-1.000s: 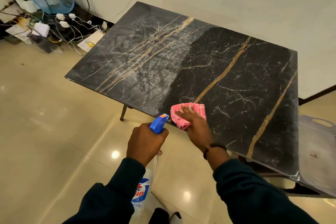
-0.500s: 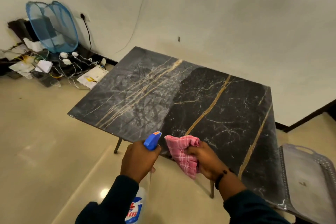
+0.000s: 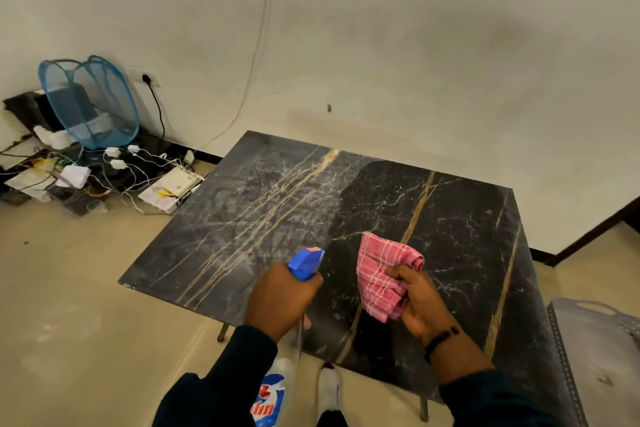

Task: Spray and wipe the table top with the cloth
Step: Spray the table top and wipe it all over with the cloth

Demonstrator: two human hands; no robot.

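Observation:
A black marble-look table top with gold veins fills the middle; its left half looks hazy and streaked, its right half dark. My left hand grips a spray bottle by its blue trigger head, nozzle pointing over the table's near edge; the clear bottle body hangs below my wrist. My right hand holds a bunched pink checked cloth lifted off the table above its near part.
A grey plastic chair stands at the right, close to the table. On the floor at the far left lie chargers, cables and papers beside a blue mesh basket. A wall runs behind the table.
My right hand has lifted the pink cloth off the table and bunched it in its grip. The view has tilted up, showing more wall. My left hand still grips the bottle.

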